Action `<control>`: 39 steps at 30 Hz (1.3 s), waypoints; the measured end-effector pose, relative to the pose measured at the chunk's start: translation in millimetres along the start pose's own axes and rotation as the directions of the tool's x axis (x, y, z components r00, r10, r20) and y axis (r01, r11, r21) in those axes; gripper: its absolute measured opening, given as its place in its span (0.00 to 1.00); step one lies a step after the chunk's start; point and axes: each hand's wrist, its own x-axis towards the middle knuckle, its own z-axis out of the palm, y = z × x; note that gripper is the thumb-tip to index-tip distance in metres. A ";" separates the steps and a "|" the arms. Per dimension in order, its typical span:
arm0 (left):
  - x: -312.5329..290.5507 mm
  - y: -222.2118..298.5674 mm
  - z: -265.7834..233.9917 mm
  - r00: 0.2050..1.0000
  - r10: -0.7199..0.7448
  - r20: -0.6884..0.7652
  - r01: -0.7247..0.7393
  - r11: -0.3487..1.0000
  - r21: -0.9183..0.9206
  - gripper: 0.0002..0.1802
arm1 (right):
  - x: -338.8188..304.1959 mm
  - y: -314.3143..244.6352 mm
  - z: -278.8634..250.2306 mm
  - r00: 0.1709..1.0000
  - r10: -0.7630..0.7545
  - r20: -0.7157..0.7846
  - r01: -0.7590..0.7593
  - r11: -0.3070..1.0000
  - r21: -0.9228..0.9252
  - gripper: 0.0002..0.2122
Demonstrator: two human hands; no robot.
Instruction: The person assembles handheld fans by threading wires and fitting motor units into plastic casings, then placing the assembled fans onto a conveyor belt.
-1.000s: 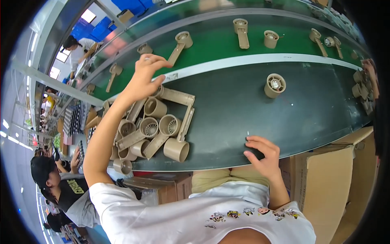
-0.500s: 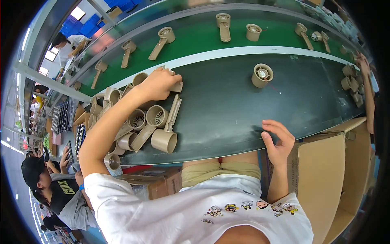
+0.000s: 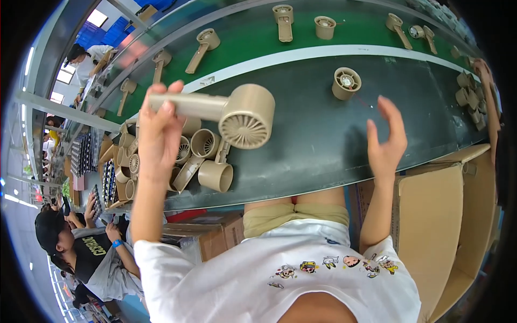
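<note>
My left hand (image 3: pixel 164 126) grips the handle of a beige handheld fan housing (image 3: pixel 246 117), raised above the bench with its slotted round head pointing right. Beneath and behind it lies a pile of similar beige housings (image 3: pixel 215 176) at the left of the dark work surface. With fingers apart and nothing between them, my right hand (image 3: pixel 386 142) hovers over the bench's near right part. Beyond that hand a short beige cylinder (image 3: pixel 346 84) stands upright, a fan motor showing inside and a thin red wire trailing from it.
Along the far side, a green conveyor belt (image 3: pixel 242 46) carries several fan housings and fan units. An opened cardboard box (image 3: pixel 431 215) stands at my right, below the bench. Another person's arm (image 3: pixel 487 102) reaches in at the far right, beside more beige parts. Co-workers sit at the left.
My left hand has lifted a fan housing from the pile and brought it up toward me. My right hand has risen slightly and moved right, its fingers wider apart.
</note>
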 end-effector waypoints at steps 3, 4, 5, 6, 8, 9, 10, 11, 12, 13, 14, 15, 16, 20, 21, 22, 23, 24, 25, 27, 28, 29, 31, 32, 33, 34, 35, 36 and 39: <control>-47.2 -30.8 7.3 0.998 -0.053 -0.041 0.035 0.931 -0.363 0.16 | 30.2 -2.7 4.1 0.993 0.062 0.104 -0.054 0.996 -0.076 0.34; -61.5 -43.2 9.2 0.984 -0.091 -0.153 0.015 0.898 -0.439 0.15 | 37.5 2.8 3.2 0.977 0.065 0.201 -0.050 0.996 -0.079 0.37; -76.0 -51.7 15.7 0.974 -0.129 -0.185 0.006 0.835 -0.551 0.13 | 43.0 5.6 8.1 0.961 0.073 0.266 -0.069 0.997 -0.027 0.38; -80.8 -60.4 29.2 0.982 -0.143 -0.126 0.033 0.778 -0.627 0.12 | 47.0 8.4 13.8 0.941 0.078 0.328 -0.089 0.996 0.018 0.40; -94.2 -79.4 46.2 0.933 -0.264 -0.243 0.034 0.739 -0.673 0.09 | 53.7 14.1 20.5 0.895 0.035 0.444 -0.067 0.996 0.057 0.42; -98.4 -86.6 56.8 0.940 -0.251 -0.233 0.045 0.765 -0.642 0.09 | 56.3 14.9 23.7 0.862 0.000 0.507 -0.046 0.996 0.078 0.43; -102.2 -91.0 67.6 0.914 -0.280 -0.294 0.051 0.798 -0.601 0.08 | 57.6 14.3 27.5 0.856 0.037 0.516 -0.094 0.992 0.085 0.42; -104.6 -93.5 79.0 0.885 -0.304 -0.353 0.060 0.826 -0.561 0.07 | 58.4 22.2 29.0 0.853 0.039 0.520 -0.091 0.993 0.075 0.42; -102.3 -93.7 91.4 0.870 -0.329 -0.367 0.108 0.854 -0.508 0.05 | 58.5 33.7 32.0 0.869 -0.011 0.495 0.002 1.000 0.020 0.39; -104.1 -96.6 92.7 0.885 -0.294 -0.361 0.124 0.896 -0.426 0.06 | 60.9 35.3 39.3 0.874 -0.083 0.479 0.103 0.995 -0.015 0.36; -105.5 -99.7 93.5 0.898 -0.258 -0.357 0.135 0.932 -0.335 0.06 | 62.9 35.2 42.3 0.891 -0.086 0.446 0.086 0.996 0.019 0.33; -104.6 -104.3 97.1 0.891 -0.172 -0.421 0.107 0.979 -0.174 0.07 | 65.5 33.1 43.9 0.905 -0.090 0.415 0.071 0.996 0.061 0.30; -105.3 -110.4 96.7 0.899 -0.050 -0.434 0.101 0.990 0.095 0.07 | 67.9 32.7 44.3 0.919 -0.136 0.371 0.124 0.991 0.056 0.27; -116.9 -130.1 71.8 0.894 0.441 0.081 -0.334 0.537 0.775 0.09 | 77.0 14.6 53.7 0.876 -0.097 0.472 0.199 0.965 -0.171 0.24; -113.7 -133.9 64.9 0.773 0.519 0.364 -0.540 0.238 0.807 0.12 | 77.6 15.4 59.0 0.850 -0.083 0.520 0.193 0.968 -0.161 0.23; -112.0 -132.8 65.2 0.695 0.526 0.489 -0.643 0.151 0.751 0.16 | 77.2 33.5 59.8 0.844 -0.116 0.524 0.214 0.968 -0.131 0.22; -104.2 -126.3 73.5 0.651 0.484 0.585 -0.702 0.091 0.706 0.19 | 76.4 45.6 38.9 0.852 -0.065 0.519 0.179 0.969 -0.172 0.21; -104.3 -130.7 73.5 0.634 0.447 0.631 -0.702 -0.010 0.712 0.19 | 73.1 61.0 33.8 0.850 0.023 0.527 0.112 0.969 -0.222 0.21; -102.6 -139.6 68.2 0.612 0.463 0.641 -0.690 -0.083 0.719 0.20 | 69.2 69.8 32.7 0.847 0.066 0.528 0.079 0.966 -0.247 0.20; -103.8 -144.7 60.2 0.584 0.509 0.633 -0.657 -0.161 0.736 0.19 | 65.4 76.8 45.1 0.806 0.181 0.563 -0.048 0.969 -0.243 0.20; -105.6 -142.9 57.3 0.595 0.520 0.613 -0.624 -0.182 0.760 0.19 | 64.8 69.9 48.8 0.777 0.220 0.589 -0.074 0.962 -0.261 0.21; -107.3 -140.2 54.9 0.640 0.480 0.600 -0.600 -0.176 0.781 0.18 | 62.7 59.9 48.4 0.750 0.270 0.604 -0.106 0.950 -0.292 0.21; -108.6 -140.0 50.6 0.684 0.448 0.576 -0.569 -0.168 0.805 0.17 | 61.2 53.9 48.6 0.698 0.322 0.640 -0.110 0.931 -0.349 0.25; -108.2 -143.3 48.8 0.697 0.440 0.565 -0.566 -0.146 0.812 0.16 | 54.9 52.9 48.8 0.770 0.273 0.577 -0.088 0.941 -0.327 0.24; -107.6 -145.6 48.1 0.710 0.431 0.556 -0.564 -0.123 0.816 0.15 | 49.5 51.8 50.4 0.833 0.223 0.507 -0.067 0.949 -0.307 0.24; -106.5 -147.3 48.2 0.710 0.435 0.553 -0.563 -0.120 0.818 0.15 | 45.2 51.8 52.5 0.832 0.222 0.508 -0.063 0.948 -0.311 0.24; -105.7 -148.9 48.4 0.704 0.442 0.556 -0.559 -0.136 0.818 0.13 | 40.8 51.9 54.3 0.855 0.075 0.514 -0.009 0.992 -0.129 0.23; -104.9 -150.5 48.5 0.698 0.448 0.559 -0.556 -0.153 0.817 0.11 | 38.0 52.3 54.3 0.868 -0.071 0.492 0.049 0.997 0.057 0.21; -103.2 -156.5 46.4 0.691 0.454 0.562 -0.565 -0.146 0.812 0.09 | 41.2 29.2 46.5 0.758 -0.266 0.596 0.292 0.955 0.055 0.18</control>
